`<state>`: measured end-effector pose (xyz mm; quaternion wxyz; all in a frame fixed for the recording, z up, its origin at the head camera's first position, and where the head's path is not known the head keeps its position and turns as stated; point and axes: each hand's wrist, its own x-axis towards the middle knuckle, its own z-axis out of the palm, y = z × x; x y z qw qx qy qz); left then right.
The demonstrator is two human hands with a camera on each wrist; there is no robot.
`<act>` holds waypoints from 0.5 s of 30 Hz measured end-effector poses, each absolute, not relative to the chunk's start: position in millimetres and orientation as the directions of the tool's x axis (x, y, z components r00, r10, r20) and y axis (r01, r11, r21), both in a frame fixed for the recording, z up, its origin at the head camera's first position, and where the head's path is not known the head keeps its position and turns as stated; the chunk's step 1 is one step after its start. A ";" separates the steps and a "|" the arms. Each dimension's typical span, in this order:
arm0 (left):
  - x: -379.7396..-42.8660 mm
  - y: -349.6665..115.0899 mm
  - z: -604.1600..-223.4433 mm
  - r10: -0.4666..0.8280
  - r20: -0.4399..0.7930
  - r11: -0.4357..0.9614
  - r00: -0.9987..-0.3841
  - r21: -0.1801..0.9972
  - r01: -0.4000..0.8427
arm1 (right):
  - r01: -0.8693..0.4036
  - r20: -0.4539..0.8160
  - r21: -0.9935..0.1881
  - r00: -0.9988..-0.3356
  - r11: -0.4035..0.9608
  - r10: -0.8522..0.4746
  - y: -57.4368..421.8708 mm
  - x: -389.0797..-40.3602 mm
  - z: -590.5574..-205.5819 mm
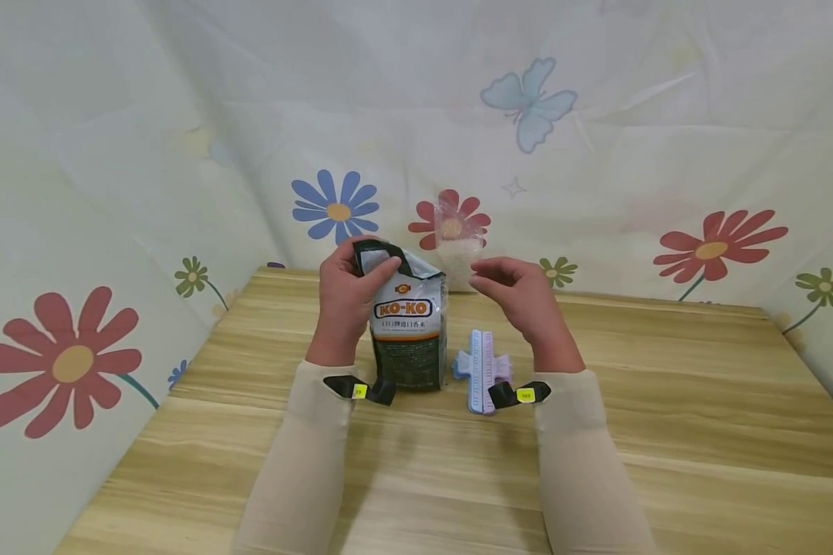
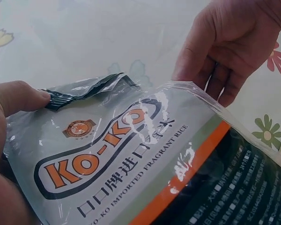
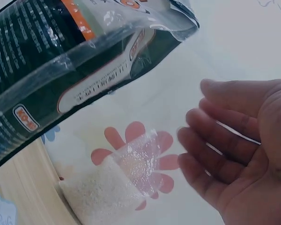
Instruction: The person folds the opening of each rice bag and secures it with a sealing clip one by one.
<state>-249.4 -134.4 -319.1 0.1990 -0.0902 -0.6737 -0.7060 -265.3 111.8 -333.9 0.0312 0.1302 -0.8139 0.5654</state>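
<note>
Green-and-silver rice bag [image 1: 408, 339], centre, gripped at its top left by my left hand [image 1: 347, 297], whose fingers it partly hides; my right hand [image 1: 524, 297], relaxed, empty, masks the far clear bag [image 1: 458, 258] slightly; black wrist mount [image 1: 505, 396] overlaps the near clip [image 1: 477, 370].

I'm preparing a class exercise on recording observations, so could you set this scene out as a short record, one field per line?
Left hand: grips the KO-KO rice bag near its top
Right hand: fingers relaxed, holding nothing
Bag top: crumpled
Clear bag: holds white grains, at the table's back edge
Clips: blue and lilac, side by side
Table: wood-grain surface
Backdrop: printed flowers, butterfly
</note>
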 end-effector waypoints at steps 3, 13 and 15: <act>-249.8 -134.7 -319.6 -0.159 0.397 -0.010 -0.904 0.915 0.403 | -0.232 0.177 -0.905 -0.968 0.357 -0.179 113.9 -265.0 -334.5; -248.6 -134.2 -317.3 -0.148 0.416 0.028 -0.897 0.909 0.416 | -0.205 0.125 -0.874 -0.971 0.441 -0.204 120.4 -264.4 -334.7; -248.2 -134.1 -317.3 -0.147 0.411 0.029 -0.900 0.911 0.411 | -0.199 0.109 -0.862 -0.971 0.465 -0.214 122.0 -264.7 -335.8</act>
